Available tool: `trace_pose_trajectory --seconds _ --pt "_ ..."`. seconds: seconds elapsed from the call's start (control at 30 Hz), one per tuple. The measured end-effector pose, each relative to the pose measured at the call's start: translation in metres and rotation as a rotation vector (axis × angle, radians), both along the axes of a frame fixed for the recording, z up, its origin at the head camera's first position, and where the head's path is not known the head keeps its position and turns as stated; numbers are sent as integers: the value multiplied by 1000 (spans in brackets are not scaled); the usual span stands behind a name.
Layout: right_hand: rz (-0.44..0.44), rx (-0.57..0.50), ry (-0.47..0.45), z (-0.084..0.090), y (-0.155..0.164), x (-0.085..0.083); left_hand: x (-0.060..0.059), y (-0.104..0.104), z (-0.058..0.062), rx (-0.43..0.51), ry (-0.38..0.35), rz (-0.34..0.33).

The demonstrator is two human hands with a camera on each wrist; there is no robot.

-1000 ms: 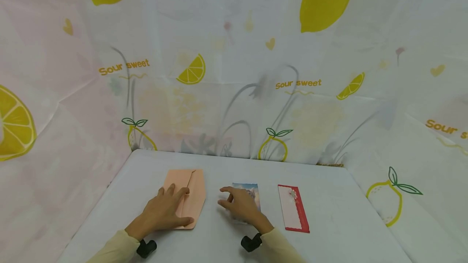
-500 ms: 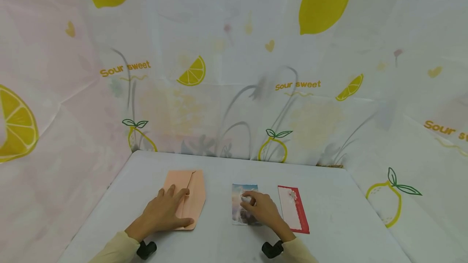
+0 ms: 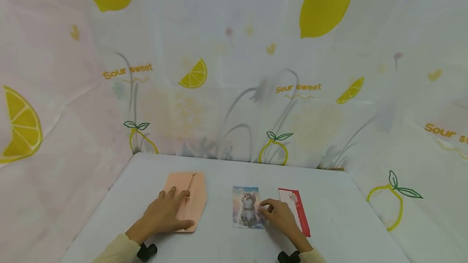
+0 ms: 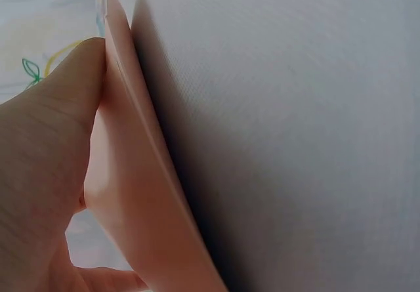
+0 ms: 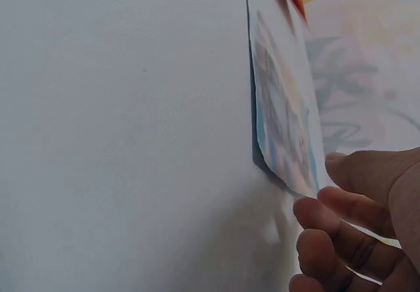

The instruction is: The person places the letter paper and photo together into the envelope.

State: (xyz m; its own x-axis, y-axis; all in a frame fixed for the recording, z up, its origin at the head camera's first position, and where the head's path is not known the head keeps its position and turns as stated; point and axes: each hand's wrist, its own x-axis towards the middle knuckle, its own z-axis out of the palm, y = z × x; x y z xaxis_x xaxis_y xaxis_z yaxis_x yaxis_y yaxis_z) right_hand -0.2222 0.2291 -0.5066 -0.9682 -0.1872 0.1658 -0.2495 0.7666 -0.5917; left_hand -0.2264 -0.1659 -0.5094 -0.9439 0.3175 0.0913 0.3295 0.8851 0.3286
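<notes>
My left hand (image 3: 163, 211) rests on a peach-coloured envelope (image 3: 197, 198) at the left of the table, its fingers and thumb spread over the paper. In the left wrist view, the envelope's near edge (image 4: 154, 174) stands slightly off the tabletop. A small card with a kitten picture (image 3: 248, 208) lies to the right of the envelope. At that card's right edge is my right hand (image 3: 281, 216), fingers loosely bent. The right wrist view has a gap between thumb and index finger close to the kitten card's edge (image 5: 285, 115); whether they touch it is unclear.
A white card with a red border and a flower (image 3: 301, 210) lies at the right, partly covered by my right hand. The white table (image 3: 219, 246) ends at a lemon-printed cloth backdrop (image 3: 226, 108) behind and at both sides.
My right hand has moved right across the kitten card to its right edge, uncovering the picture and covering part of the red-bordered card. My left hand has stayed on the envelope.
</notes>
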Motion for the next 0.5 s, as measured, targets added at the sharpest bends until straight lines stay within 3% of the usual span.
trace_pose_trajectory --seconds 0.5 --pt "-67 -31 -20 -8 0 5 0 -1 -3 2 32 -4"
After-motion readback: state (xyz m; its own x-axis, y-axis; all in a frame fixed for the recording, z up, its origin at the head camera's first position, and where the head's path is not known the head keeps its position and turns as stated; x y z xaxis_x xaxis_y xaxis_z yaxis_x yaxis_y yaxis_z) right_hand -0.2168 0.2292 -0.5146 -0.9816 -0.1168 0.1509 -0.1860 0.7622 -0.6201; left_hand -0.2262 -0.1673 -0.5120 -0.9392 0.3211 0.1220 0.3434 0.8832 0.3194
